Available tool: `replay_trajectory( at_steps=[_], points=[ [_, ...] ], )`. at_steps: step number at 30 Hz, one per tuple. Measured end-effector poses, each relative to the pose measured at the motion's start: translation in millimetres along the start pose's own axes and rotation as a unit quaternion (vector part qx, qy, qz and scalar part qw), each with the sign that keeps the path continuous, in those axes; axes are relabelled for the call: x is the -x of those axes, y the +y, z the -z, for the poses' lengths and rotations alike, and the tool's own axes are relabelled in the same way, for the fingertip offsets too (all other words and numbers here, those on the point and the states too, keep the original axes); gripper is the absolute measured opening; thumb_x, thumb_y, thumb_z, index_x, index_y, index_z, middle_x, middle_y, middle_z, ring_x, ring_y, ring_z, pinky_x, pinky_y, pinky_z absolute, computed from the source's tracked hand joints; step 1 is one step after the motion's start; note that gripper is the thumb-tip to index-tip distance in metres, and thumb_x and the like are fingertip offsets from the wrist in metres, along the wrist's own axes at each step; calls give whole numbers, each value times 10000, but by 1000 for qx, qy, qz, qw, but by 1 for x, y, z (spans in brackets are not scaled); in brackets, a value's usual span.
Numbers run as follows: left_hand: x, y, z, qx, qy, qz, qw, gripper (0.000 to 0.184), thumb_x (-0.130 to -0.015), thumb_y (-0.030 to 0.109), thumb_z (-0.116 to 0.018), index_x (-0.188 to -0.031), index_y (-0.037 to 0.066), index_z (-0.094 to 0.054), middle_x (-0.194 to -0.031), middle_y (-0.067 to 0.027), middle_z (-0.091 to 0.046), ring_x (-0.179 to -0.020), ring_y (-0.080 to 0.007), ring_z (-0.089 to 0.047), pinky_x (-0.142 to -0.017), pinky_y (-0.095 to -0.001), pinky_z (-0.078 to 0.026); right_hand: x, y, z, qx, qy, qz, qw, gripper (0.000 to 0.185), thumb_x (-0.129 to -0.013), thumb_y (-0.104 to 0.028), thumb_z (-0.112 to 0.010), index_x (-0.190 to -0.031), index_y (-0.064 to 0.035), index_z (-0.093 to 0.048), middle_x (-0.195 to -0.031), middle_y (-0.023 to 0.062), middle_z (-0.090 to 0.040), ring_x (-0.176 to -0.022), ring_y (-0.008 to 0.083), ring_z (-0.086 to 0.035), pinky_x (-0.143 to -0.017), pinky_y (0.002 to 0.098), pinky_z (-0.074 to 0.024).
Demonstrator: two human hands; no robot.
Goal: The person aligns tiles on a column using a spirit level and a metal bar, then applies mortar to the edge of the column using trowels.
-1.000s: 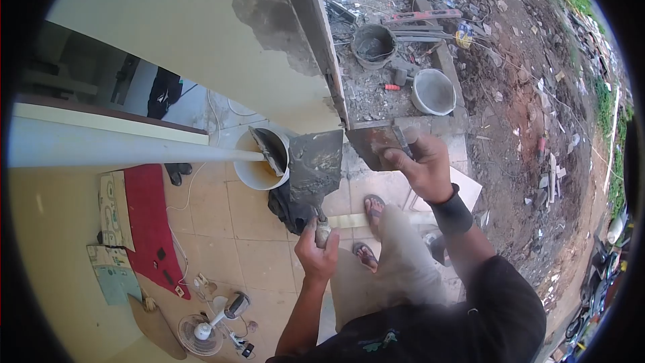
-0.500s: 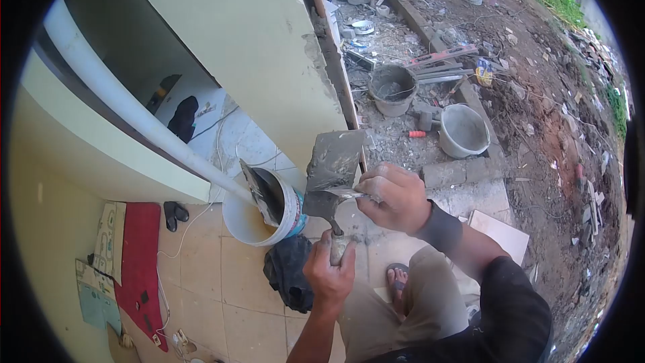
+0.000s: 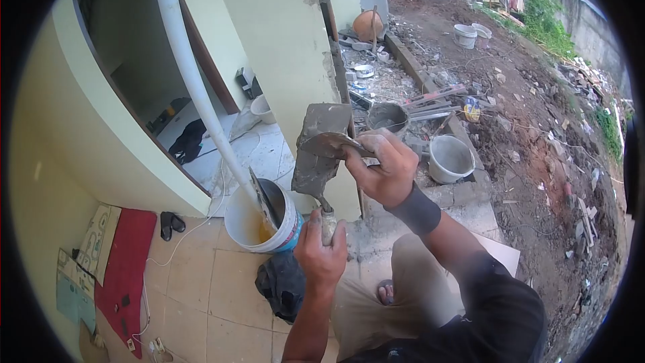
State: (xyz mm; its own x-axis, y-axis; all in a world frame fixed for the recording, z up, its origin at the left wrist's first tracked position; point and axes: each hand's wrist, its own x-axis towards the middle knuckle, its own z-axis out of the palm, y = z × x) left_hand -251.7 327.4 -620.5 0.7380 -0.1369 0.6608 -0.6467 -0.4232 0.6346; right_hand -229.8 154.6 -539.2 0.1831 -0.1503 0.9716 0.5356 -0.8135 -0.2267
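My left hand [image 3: 317, 253] is wrapped round the handle of a trowel [image 3: 316, 173], whose broad grey blade, smeared with wet mortar, points up and away from me. In my right hand [image 3: 391, 163] is a thin flat metal scraper [image 3: 328, 144], pinched between thumb and fingers. The scraper lies across the trowel's blade, about halfway up, and seems to touch it. Its end inside my right hand is hidden. Below and left of the trowel stands a white bucket [image 3: 235, 220] with murky water and a mortar-smeared board [image 3: 266, 195] leaning in it.
A white pipe [image 3: 180, 50] slants down to the bucket. A black bag [image 3: 281, 286] lies on the tiled floor [image 3: 238, 289]. Outside are a grey bucket [image 3: 451, 160], a dark mortar bucket [image 3: 388, 118] and rubble. Black sandals [image 3: 171, 224] and a red cloth [image 3: 127, 262] lie left.
The view has tilted upward. My right hand, with the scraper, has moved up along the trowel's blade, and the scraper now shows its flat face. The left hand keeps its grip.
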Motion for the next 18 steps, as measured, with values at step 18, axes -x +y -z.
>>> replay_trajectory(
  at_steps=[18],
  points=[
    [41, -32, 14, 35, 36, 117, 992, 489, -795, 96, -752, -1196, -136, -594, -1089, -294, -672, -1007, -363, -681, -897, -402, -508, -152, 115, -24, -263, 14, -190, 946, 227, -864, -123, -742, -978, 67, -693, -841, 63, -712, -713, 89, -648, -635, 249, -542]
  ],
)
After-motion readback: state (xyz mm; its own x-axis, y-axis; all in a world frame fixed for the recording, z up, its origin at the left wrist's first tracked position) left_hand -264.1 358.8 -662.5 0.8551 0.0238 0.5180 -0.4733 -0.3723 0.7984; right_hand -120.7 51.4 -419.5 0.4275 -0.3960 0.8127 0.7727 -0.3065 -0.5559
